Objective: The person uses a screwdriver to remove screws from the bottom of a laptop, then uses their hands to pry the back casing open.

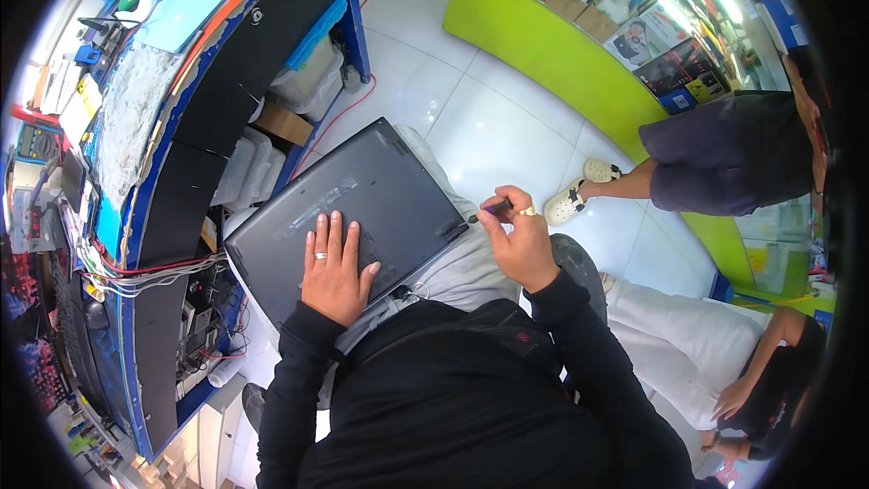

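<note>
A black laptop (362,208) lies closed across my lap with its underside up, showing vent slots and small feet. My left hand (333,267) rests flat on it near the front edge, fingers stretched out, a ring on one finger. Just off the laptop's right corner, my right hand (522,240) pinches a small dark screwdriver (494,209) between thumb and fingers. The screwdriver points left toward that corner. Whether its tip touches the laptop I cannot tell.
To the left stands a blue-edged workbench (149,172) with tools, cables and shelves of plastic boxes. A lime-green display counter (552,63) runs along the far right. Two people are close on the right, one standing in clogs (567,203). A red cable (348,109) trails over the floor.
</note>
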Motion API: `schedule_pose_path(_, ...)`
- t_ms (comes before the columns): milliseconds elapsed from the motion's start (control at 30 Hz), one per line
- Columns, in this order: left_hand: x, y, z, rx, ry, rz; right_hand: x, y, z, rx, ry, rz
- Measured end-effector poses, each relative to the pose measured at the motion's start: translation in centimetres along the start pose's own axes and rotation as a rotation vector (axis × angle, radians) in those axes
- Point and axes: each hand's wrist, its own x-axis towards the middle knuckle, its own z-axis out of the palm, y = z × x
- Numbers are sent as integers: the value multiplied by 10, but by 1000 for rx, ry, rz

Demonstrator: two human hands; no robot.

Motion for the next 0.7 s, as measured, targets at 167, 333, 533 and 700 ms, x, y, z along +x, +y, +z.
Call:
schedule_pose_path(167, 3, 8, -5, -4, 11, -7, 7, -31, -10, -465, -141, -226)
schedule_pose_path(333, -9, 45, -7, -133, -19, 180, 29, -59, -32, -808, -400, -235)
schedule_pose_path(533, 7, 60, 5, -201, 53, 226, 54, -66, -41, -692, -681, -443)
schedule_pose_path(700, 43, 83, 23, -256, 137, 267, 59, -71, -31, -642, -716, -534)
